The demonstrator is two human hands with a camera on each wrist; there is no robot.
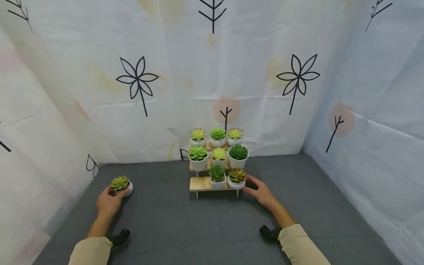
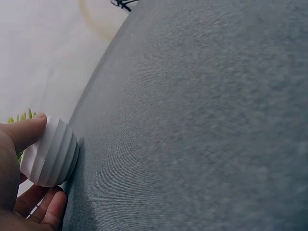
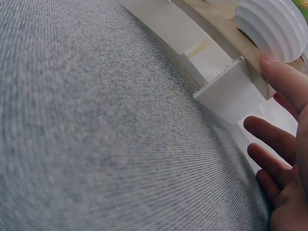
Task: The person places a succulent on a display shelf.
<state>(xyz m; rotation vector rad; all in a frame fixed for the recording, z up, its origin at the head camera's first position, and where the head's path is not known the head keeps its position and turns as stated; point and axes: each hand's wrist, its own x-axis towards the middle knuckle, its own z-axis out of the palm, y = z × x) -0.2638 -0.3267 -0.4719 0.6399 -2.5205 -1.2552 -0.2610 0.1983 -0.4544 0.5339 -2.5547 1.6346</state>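
My left hand (image 1: 113, 194) grips a small white ribbed pot (image 1: 127, 189) with a green succulent (image 1: 120, 182), standing on the grey table at the far left. In the left wrist view the thumb (image 2: 29, 130) lies on the pot (image 2: 53, 154) and the other fingers curl beneath it. A three-tier wooden stand (image 1: 200, 184) holds several potted succulents at the table's back middle. My right hand (image 1: 252, 186) is at the right end of its lowest tier, beside a reddish succulent pot (image 1: 237, 179). The thumb (image 3: 284, 79) touches the wooden edge (image 3: 219, 31) under the ribbed pot (image 3: 269, 21), fingers spread straight.
Grey cloth (image 1: 172, 228) covers the table. White sheets printed with leaves (image 1: 137, 79) wall it in at the back and both sides. The left half of the lowest tier is bare wood. Black wrist mounts (image 1: 120, 236) sit by both sleeves.
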